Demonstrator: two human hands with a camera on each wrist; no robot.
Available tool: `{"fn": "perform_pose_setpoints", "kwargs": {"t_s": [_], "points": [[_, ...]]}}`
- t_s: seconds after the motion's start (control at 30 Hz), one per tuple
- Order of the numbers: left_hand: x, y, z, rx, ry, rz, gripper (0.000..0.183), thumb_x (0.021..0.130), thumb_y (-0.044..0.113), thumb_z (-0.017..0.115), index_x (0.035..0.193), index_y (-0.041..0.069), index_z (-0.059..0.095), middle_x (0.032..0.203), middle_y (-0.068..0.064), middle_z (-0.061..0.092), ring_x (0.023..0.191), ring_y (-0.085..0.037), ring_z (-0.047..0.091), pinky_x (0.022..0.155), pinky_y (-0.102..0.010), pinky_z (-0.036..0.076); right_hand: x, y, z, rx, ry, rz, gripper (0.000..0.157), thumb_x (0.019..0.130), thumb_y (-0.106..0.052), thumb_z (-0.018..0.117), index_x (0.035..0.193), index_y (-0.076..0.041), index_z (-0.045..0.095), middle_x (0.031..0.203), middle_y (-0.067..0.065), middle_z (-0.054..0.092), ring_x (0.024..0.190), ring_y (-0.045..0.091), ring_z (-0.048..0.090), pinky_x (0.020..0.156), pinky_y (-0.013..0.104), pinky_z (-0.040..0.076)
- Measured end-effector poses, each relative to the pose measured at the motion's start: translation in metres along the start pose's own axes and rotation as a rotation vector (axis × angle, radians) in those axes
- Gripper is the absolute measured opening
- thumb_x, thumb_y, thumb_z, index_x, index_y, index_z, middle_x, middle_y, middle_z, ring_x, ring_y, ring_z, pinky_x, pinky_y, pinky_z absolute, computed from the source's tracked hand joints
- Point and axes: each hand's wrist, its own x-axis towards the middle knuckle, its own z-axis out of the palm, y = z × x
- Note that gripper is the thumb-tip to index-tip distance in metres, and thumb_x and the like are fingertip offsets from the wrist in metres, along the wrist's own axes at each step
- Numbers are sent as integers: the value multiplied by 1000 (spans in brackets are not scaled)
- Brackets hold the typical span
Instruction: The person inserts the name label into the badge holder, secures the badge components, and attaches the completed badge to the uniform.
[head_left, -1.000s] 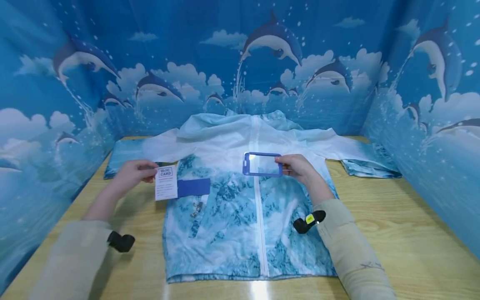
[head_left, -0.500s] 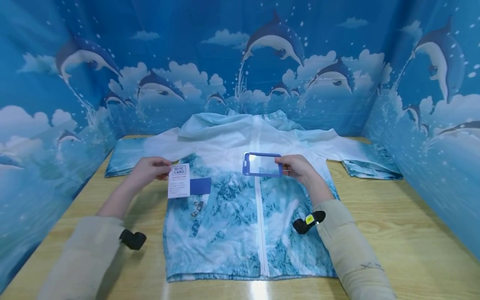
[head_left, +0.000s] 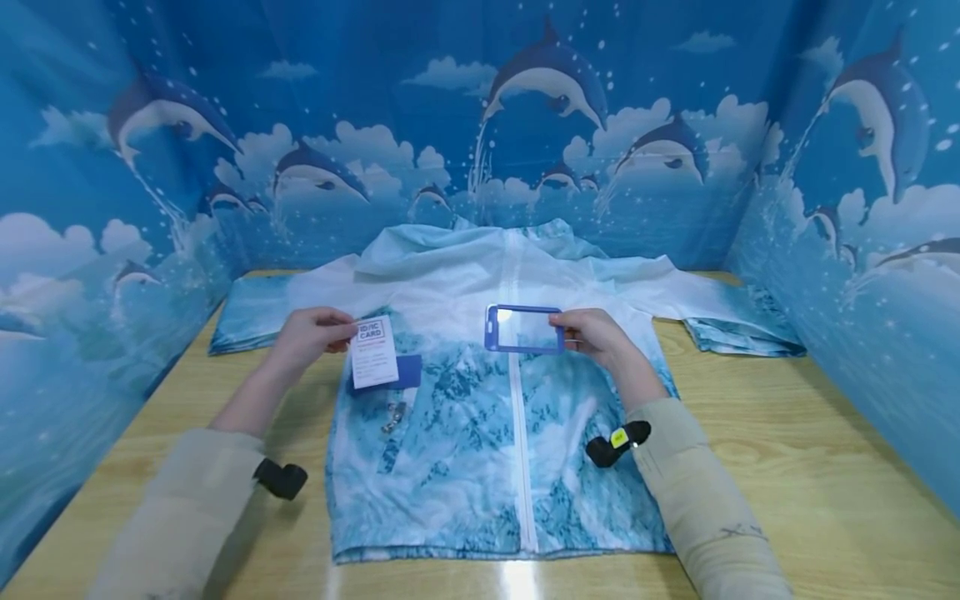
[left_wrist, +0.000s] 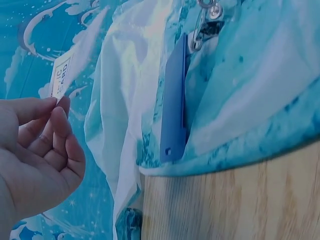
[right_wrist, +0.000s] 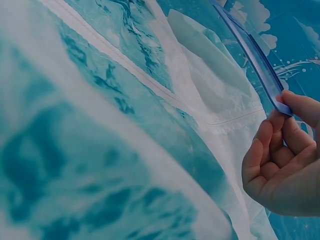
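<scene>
Step in hand: by judgement, alignment of two separated parts ahead of joining. The left hand (head_left: 311, 337) pinches a white rectangular card printed "ID/IC CARD" (head_left: 375, 354) by its upper left corner, thumb against fingertips. The right hand (head_left: 596, 333) pinches a blue rectangular card frame (head_left: 492, 327) at its right short end. Both parts are raised over a teal-and-white zip jacket of thin fabric (head_left: 457, 483); they do not touch. Whether a clear sheet fills the frame cannot be told from the head view.

Next move: this probably calls for turning the card to match the frame's long axis, then bringing the two together without bending the card.

Edges: the card's right and lower edges are unobstructed by fingers, as are the frame's left end and most of its long rims.

Room: the space between card and frame is open. A flat blue rectangular plate (left_wrist: 173, 105) lies on the jacket near its side edge, apart from the card, with a shiny metal clip (left_wrist: 212, 17) near one end. Keep the card's lower edge above both. The blue dolphin-print backdrop (head_left: 420, 50) stands beyond the jacket, well apart from the parts.
</scene>
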Motion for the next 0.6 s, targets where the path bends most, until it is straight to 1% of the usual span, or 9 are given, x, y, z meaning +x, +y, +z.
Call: {"fn": "perform_pose_setpoints", "kwargs": {"t_s": [0.13, 0.23, 0.27, 0.33, 0.37, 0.4, 0.47, 0.5, 0.6], "points": [[3, 1, 6, -8, -1, -7, 39, 91, 29, 60, 113, -3, 59, 105, -17, 59, 89, -24, 57, 85, -43, 45, 1, 1, -1, 2, -12, -6, 39, 91, -22, 60, 118, 5, 55, 82, 6, 57, 69, 15, 52, 77, 33, 44], [14, -7, 12, 7, 27, -32, 38, 87, 38, 65, 107, 6, 64, 102, -9, 62, 88, -19, 57, 82, -43, 47, 1, 0, 0, -2, -11, -8, 39, 91, -22, 60, 118, 5, 55, 81, 6, 58, 70, 14, 53, 75, 32, 45], [19, -12, 13, 6, 31, -33, 38, 86, 40, 65, 106, 8, 65, 101, -7, 62, 88, -18, 57, 79, -41, 48, 1, 0, 0, -3, -11, -8, 39, 92, -22, 60, 119, 6, 54, 81, 6, 58, 70, 14, 53, 75, 31, 45], [20, -11, 16, 2, 19, -21, 38, 85, 41, 65, 105, 8, 66, 102, -7, 62, 92, -21, 57, 80, -41, 48, 2, 0, 1, -6, -8, -8, 41, 92, -22, 60, 120, 6, 53, 82, 6, 58, 69, 14, 53, 74, 31, 45], [19, -9, 17, -5, 15, -16, 37, 86, 39, 65, 105, 8, 65, 103, -8, 62, 95, -22, 57, 82, -42, 48, 2, 0, 1, -9, -9, -8, 43, 92, -23, 60, 121, 7, 53, 82, 6, 58, 69, 14, 52, 75, 31, 45], [16, -5, 17, -19, -1, 0, 37, 87, 37, 64, 106, 5, 65, 105, -10, 61, 98, -26, 56, 83, -42, 47, 1, 0, 1, -12, -10, -9, 43, 92, -23, 60, 122, 7, 52, 82, 6, 58, 69, 14, 52, 75, 32, 45], [9, 5, 19, -54, -33, 26, 36, 90, 29, 62, 108, -1, 62, 107, -16, 59, 102, -33, 53, 88, -44, 44, 1, 1, 1, -15, -14, -12, 44, 92, -23, 60, 122, 8, 52, 82, 6, 58, 68, 14, 51, 76, 33, 44], [4, 13, 19, -68, -45, 32, 34, 90, 26, 61, 108, -3, 61, 108, -18, 58, 103, -35, 51, 90, -46, 42, 1, 1, 1, -17, -14, -14, 44, 92, -23, 59, 123, 8, 52, 82, 6, 57, 67, 13, 51, 77, 34, 44], [1, 22, 23, -105, -52, 28, 30, 91, 21, 60, 107, -5, 61, 104, -15, 59, 99, -32, 52, 90, -44, 42, 1, 1, 2, -16, -15, -16, 44, 92, -23, 59, 123, 8, 52, 81, 6, 57, 66, 13, 50, 80, 36, 43]]}}
